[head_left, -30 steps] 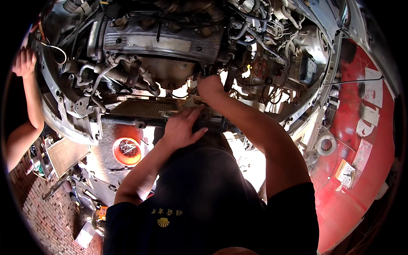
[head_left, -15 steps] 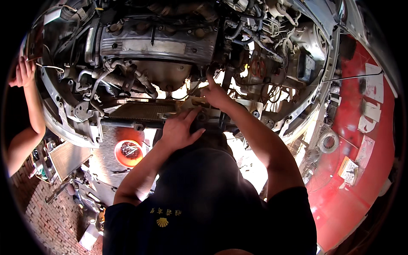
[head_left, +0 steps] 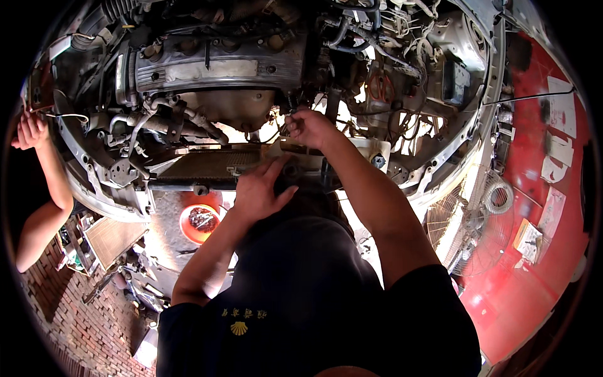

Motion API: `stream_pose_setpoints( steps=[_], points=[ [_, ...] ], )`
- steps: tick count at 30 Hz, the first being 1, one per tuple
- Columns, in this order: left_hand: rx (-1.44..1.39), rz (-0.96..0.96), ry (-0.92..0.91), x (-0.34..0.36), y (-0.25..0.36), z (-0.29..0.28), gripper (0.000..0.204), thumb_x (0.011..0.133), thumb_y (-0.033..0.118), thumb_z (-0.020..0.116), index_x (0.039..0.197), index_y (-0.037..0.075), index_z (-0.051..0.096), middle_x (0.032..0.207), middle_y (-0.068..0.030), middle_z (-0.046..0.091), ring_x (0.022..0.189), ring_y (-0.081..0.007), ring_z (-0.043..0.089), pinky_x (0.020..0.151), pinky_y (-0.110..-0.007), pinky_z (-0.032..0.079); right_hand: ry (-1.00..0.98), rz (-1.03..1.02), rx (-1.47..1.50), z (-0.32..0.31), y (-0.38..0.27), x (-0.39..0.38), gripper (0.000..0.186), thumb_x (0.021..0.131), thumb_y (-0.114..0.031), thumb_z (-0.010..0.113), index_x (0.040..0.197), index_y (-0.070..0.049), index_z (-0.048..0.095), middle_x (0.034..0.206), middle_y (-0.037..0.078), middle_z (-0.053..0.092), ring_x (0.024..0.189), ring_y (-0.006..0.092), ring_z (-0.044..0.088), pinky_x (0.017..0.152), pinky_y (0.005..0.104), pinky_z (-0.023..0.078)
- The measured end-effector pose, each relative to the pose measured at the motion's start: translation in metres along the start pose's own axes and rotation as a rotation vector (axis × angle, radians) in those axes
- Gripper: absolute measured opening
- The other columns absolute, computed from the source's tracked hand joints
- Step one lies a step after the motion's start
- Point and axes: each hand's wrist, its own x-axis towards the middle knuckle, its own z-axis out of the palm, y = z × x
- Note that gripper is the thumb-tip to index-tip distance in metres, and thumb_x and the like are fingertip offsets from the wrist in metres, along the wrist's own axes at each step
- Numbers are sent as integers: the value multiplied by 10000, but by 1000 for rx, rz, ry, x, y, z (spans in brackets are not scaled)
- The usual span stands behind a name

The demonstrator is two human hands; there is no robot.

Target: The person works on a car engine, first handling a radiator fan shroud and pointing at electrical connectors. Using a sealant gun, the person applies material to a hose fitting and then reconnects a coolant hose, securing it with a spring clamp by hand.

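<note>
My left hand [head_left: 259, 191] lies on the front crossbar of an open engine bay, beside the radiator [head_left: 201, 164]. Its fingers are stretched forward and the thumb stands apart, with nothing seen in it. Farther in, my right hand [head_left: 309, 129] is raised over the gap between the engine and the crossbar. Its fingers are curled together in a pinch; what they hold, if anything, is too small to make out. The engine's ribbed grey valve cover [head_left: 213, 70] lies beyond both hands. Dark hoses and brackets surround the right fingertips.
At the far left another person's hand [head_left: 30, 131] is by the car's edge. An orange bucket [head_left: 200, 224] with small dark things stands on the floor below the crossbar. To the right are a wire fan guard [head_left: 468, 229] and a red panel [head_left: 502, 308] with papers on it.
My right hand has drawn back toward me from the engine, and its outstretched index finger has curled in. The left hand stays on the crossbar. The whole view has shifted slightly.
</note>
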Motion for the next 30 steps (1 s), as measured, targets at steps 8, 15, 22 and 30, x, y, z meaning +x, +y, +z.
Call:
stream_pose_setpoints(
  steps=[8,15,22,30],
  points=[
    [3,17,7,-2,-3,3,773,881,473,772,1525,124,526,1301,-194,686,1010,-413,725,869,-486,598,75,-137,-3,1,8,-30,279,1005,-13,555,1256,-137,557,922,86,662,758,198,623,621,330,475],
    [-8,-1,-13,-2,-2,-3,753,882,487,762,1510,136,540,1272,-187,691,942,-401,735,799,-482,605,278,-318,-973,29,1,-55,777,1002,-88,562,1699,-131,219,1032,104,745,749,170,656,680,315,523],
    [0,2,12,-3,-4,2,747,879,489,761,1504,142,545,1210,-173,697,904,-386,732,772,-479,603,443,-396,-1469,35,30,-40,874,990,-207,622,1712,-106,141,978,151,772,762,202,696,740,368,575],
    [5,46,83,-5,-6,3,763,880,489,761,1525,150,535,1222,-170,700,895,-377,737,768,-464,611,244,-222,-629,35,-4,-38,705,967,-98,627,1615,-159,356,864,64,682,667,151,597,564,296,436]
  ],
)
